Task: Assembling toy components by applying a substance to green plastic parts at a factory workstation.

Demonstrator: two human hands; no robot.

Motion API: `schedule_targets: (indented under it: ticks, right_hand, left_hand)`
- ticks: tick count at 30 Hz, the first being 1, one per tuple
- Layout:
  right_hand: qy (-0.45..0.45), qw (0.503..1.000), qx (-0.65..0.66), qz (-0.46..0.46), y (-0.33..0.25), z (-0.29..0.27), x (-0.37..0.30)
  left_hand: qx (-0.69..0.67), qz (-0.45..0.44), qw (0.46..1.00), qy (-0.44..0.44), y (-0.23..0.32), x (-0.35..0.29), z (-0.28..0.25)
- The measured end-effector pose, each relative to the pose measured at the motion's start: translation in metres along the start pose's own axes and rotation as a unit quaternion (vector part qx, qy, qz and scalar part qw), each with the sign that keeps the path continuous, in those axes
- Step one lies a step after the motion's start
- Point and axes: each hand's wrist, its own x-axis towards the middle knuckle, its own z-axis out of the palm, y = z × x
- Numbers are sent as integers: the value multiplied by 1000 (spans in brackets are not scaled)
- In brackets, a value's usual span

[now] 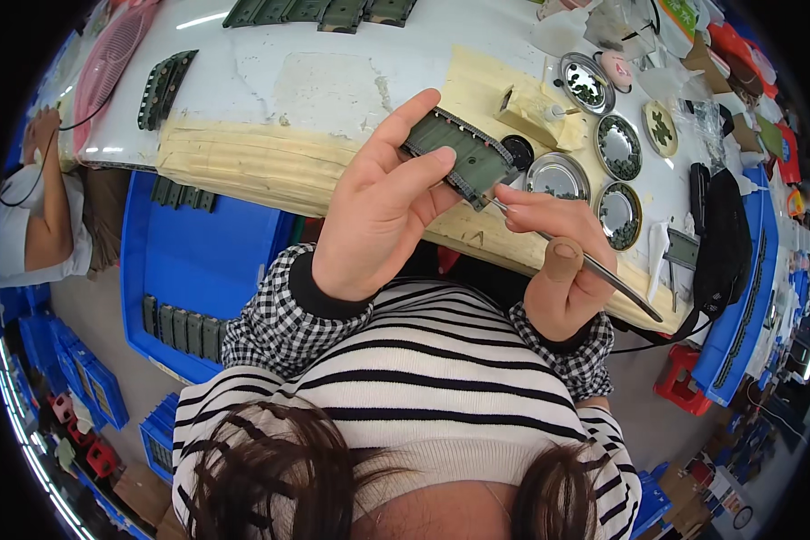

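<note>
My left hand (382, 202) is closed round a dark green plastic model part (463, 155), which looks like a tank hull with toothed strips along its long sides. Its thumb lies on the part's flat face. In my right hand (562, 252) are slender metal tweezers (616, 282), pinched between thumb and fingers. The tip of the tweezers is at the part's near right corner; whether it grips a tiny piece there I cannot tell. A small round black dish (517, 148) stands just behind the part.
Round metal dishes (619, 148) of small green pieces stand on the right of the white table (243, 76). A yellow block (540, 115) is beside them. Similar green parts (166, 90) lie at the far left, others in a blue bin (216, 261). Another person's arm (52, 198) shows at left.
</note>
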Motion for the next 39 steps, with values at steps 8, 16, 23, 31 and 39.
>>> schedule_targets:
  ticks: [8, 16, 23, 31, 39]
  right_hand:
    - [-7, 999, -43, -17, -1, 1, 0]
    - [-33, 994, -78, -72, -4, 1, 0]
    - [-22, 997, -40, -65, -4, -1, -1]
    - [-38, 995, -56, -74, -2, -2, -1]
    - [-22, 996, -48, -70, -3, -2, -1]
  left_hand:
    - [-5, 19, 1000, 5, -3, -1, 1]
    - [-8, 38, 999, -29, -1, -3, 4]
    - [0, 42, 999, -30, -2, -3, 6]
    - [12, 40, 999, -35, -1, -3, 5]
    - [13, 33, 998, -49, 0, -2, 5]
